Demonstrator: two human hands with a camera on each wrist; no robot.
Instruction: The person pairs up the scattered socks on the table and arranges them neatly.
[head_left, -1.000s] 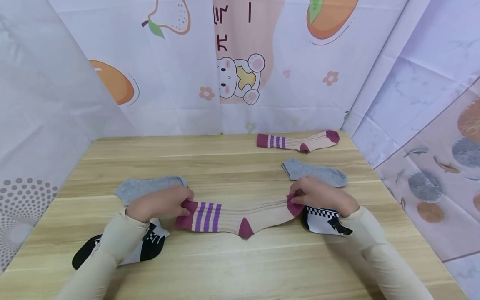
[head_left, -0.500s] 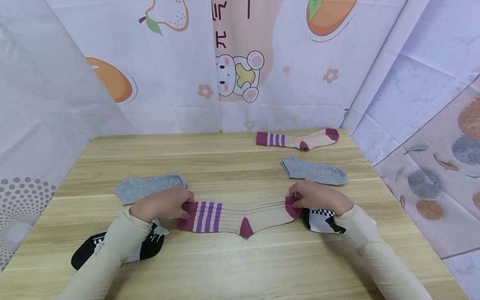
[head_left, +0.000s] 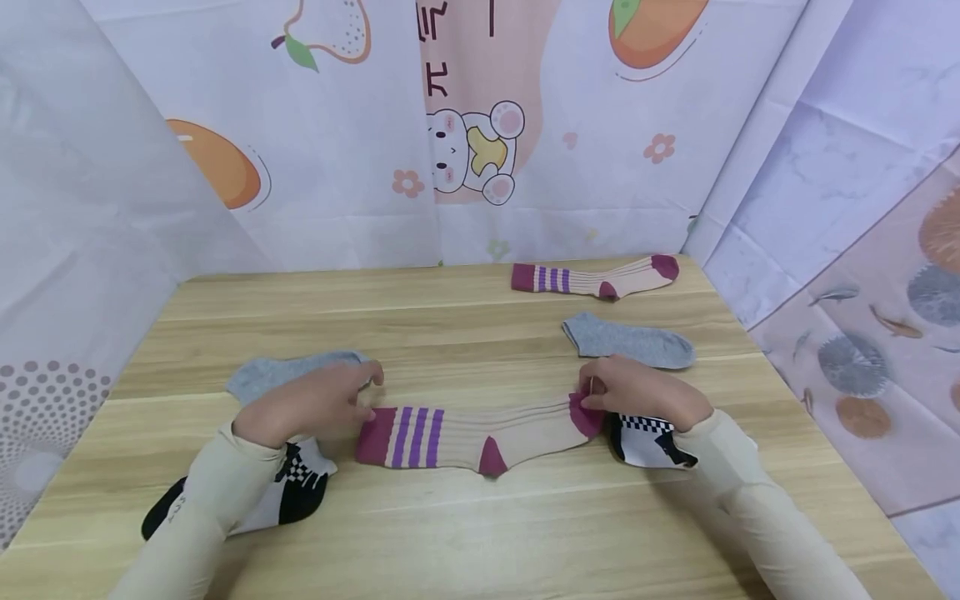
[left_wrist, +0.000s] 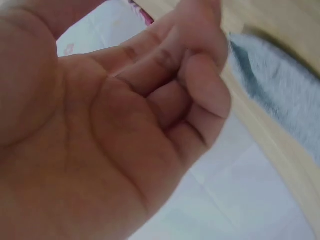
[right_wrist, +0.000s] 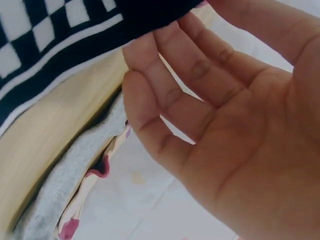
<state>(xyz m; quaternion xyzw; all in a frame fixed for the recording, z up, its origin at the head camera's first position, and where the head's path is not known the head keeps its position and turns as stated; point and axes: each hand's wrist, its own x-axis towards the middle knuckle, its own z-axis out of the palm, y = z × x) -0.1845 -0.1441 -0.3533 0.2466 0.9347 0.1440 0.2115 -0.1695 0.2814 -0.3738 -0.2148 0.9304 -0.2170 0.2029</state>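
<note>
In the head view a beige ribbed sock [head_left: 457,437] with maroon cuff, heel and toe and purple stripes lies stretched flat across the table. My left hand [head_left: 311,404] is just off its cuff end, thumb and forefinger spread apart with nothing between them; the left wrist view shows loosely bent fingers [left_wrist: 205,87]. At the other end my right hand [head_left: 637,390] pinches the maroon toe. In the right wrist view a checkered sock [right_wrist: 45,35] covers part of that hand's fingertips [right_wrist: 137,87].
A matching striped sock [head_left: 585,282] lies at the back right. One grey sock [head_left: 630,342] lies beyond my right hand, another [head_left: 277,375] beyond my left. Black-and-white socks lie under the left forearm [head_left: 303,492] and beside the right wrist [head_left: 645,442]. A printed curtain [head_left: 322,167] stands behind the wooden table [head_left: 480,542].
My left hand has let go of the sock's cuff and drawn slightly left, its fingers spreading. The right hand has stayed at the toe; the sock lies nearly the same.
</note>
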